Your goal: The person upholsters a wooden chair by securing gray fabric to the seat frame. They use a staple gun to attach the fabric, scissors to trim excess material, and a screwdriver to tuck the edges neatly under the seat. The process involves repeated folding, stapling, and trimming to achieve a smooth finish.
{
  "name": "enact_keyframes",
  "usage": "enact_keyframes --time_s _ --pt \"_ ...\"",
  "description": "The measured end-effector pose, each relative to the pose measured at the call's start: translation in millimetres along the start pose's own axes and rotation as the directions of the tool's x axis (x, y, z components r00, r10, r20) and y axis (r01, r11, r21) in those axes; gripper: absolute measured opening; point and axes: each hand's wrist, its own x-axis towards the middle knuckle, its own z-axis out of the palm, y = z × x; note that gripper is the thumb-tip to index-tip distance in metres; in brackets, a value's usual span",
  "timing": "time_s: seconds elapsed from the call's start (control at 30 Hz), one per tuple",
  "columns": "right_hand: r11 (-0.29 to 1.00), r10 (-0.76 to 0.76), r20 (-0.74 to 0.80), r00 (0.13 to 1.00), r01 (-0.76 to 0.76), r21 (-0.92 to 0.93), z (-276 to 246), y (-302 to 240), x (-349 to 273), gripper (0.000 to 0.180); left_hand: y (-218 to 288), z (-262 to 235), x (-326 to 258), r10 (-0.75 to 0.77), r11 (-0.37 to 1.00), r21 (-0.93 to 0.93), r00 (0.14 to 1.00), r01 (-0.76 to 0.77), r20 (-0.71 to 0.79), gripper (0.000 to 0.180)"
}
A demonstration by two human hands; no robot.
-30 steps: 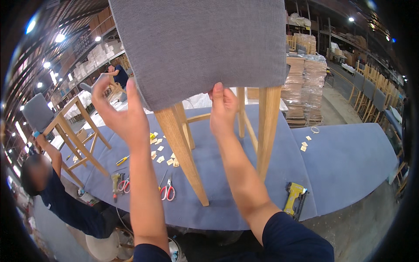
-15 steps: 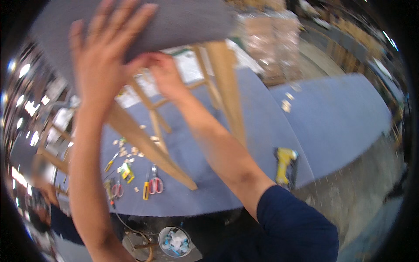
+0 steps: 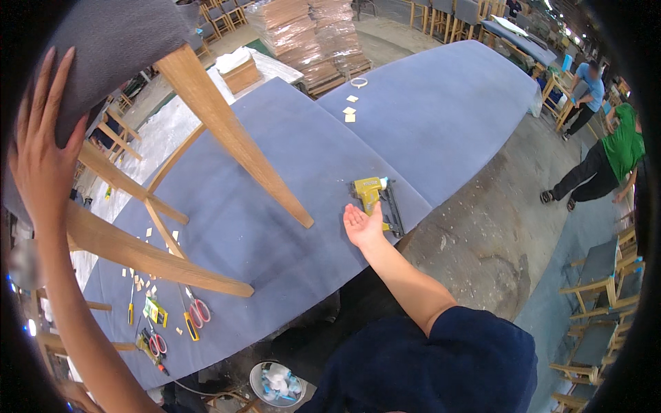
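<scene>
A grey upholstered chair (image 3: 131,41) with wooden legs (image 3: 231,141) stands on the blue-grey covered table at the left. My left hand (image 3: 45,155) lies flat against its upholstery, fingers spread. To the right, my right hand (image 3: 363,226) is open, palm turned up and holding nothing. It is beside a yellow and black nail gun (image 3: 370,191) lying near the table's front edge. The thumb overlaps the gun's handle in the picture; whether they touch I cannot tell.
On the covered table (image 3: 441,103) lie red-handled scissors (image 3: 200,313), a yellow-handled tool (image 3: 191,327), small wood pieces and a tape ring (image 3: 359,82). A bucket (image 3: 277,385) stands below the front edge. Wrapped stacks (image 3: 303,34) are behind. Two people (image 3: 606,155) and several chairs are at right.
My right hand has left the underside of the chair and come down right to the nail gun. My left hand stays on the upholstery. The view has swung right.
</scene>
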Motion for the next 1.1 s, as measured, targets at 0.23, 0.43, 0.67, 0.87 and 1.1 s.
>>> enact_keyframes --time_s 0.23,0.43,0.67,0.87,1.1 --pt "0.984 -0.095 -0.095 0.991 0.079 -0.159 10 -19 32 0.067 33 -43 0 -0.152 0.972 0.196 0.981 0.126 0.121 0.101" --pt "0.997 0.069 -0.127 0.989 -0.074 -0.03 35 -41 60 0.05 24 -54 -2 -0.154 0.988 0.032 0.971 0.15 0.182 0.091" --pt "0.991 -0.126 -0.156 0.98 0.131 0.023 54 -31 61 0.038 22 -45 -18 -0.121 0.991 -0.045 0.991 0.123 0.05 0.082" --pt "0.97 -0.141 0.675 0.725 0.237 -0.052 63 -41 -14 0.036 21 -39 -20 -0.126 0.991 -0.058 0.991 0.123 -0.047 0.076" --pt "0.724 -0.186 0.971 0.15 0.689 0.033 166 123 -252 0.046 19 -38 -24 -0.109 0.993 -0.048 0.993 0.108 -0.033 0.081"
